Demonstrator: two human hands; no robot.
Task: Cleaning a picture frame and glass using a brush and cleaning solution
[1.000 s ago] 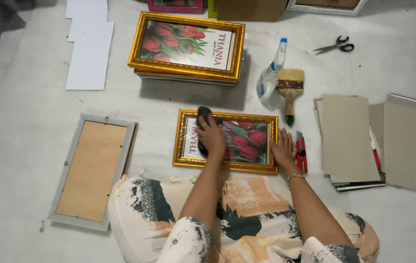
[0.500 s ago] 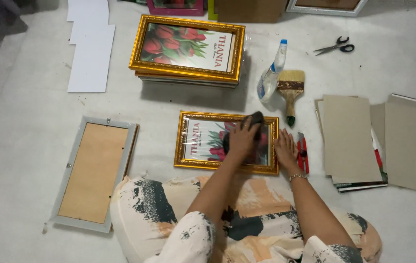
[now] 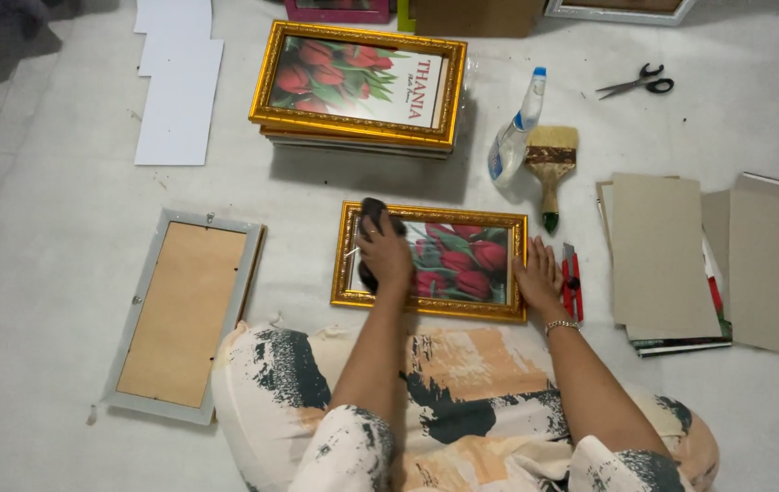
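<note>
Your left hand (image 3: 386,257) has its grip pressed around a dark cloth (image 3: 370,215), flat on the glass at the left end of the gold-framed tulip picture (image 3: 462,260) lying on the floor (image 3: 43,228) before your knees. Your right hand (image 3: 538,279) lies spread on the frame's right edge, steadying it. Judged step: wiping the glass, probably; the right half appears to remain. Room is tight rightward: a red cutter (image 3: 572,281) sits just beside your fingers, a paintbrush (image 3: 550,169) above.
</note>
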